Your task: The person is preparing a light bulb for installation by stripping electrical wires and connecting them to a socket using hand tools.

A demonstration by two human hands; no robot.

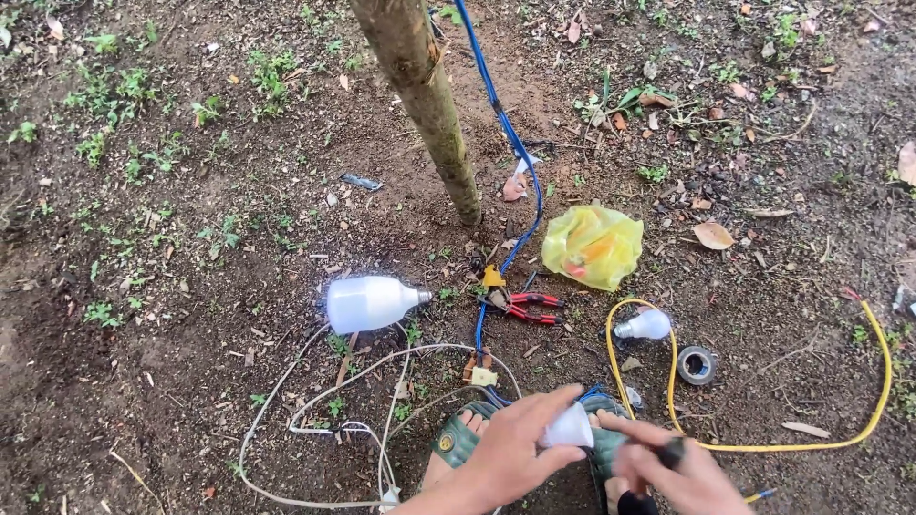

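Bare brown soil with sparse weeds and dry leaves, outdoors; a thin tree trunk (426, 105) rises from it; the left hand (515, 448) pinches a small white bulb (571, 428) low in the frame; the right hand (673, 467) grips a black fitting (671, 451) beside it; white wire (315, 401) sprawls nearby.

Bare soil left of big bulb (367, 303) — pliers (523, 307), yellow cable (763, 446) crowding right.
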